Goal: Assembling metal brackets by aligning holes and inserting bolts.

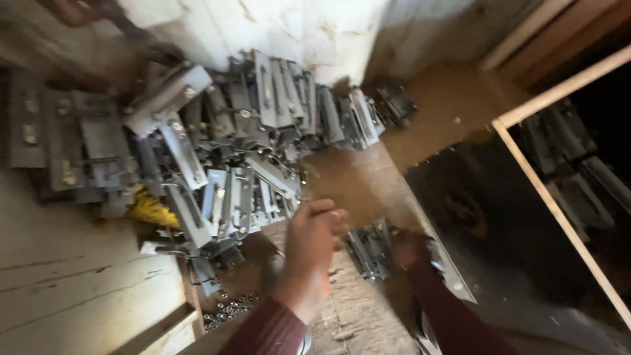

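Nearest, the left hand (314, 244) hangs loosely curled and empty over the bench (368, 177). Just right, the blurred right hand (409, 248) touches a small bundle of grey metal brackets (370, 248); its grip cannot be told. A bracket heap (223, 158) lies far left.

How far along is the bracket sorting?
Looks done: a big pile of grey metal brackets is stacked against the white wall. In hand: the right hand is on a small bundle of brackets on the floor; the left hand hovers just beside it, fingers curled, blurred. Left: loose nuts lie by the wooden board. How many remain can't be told.
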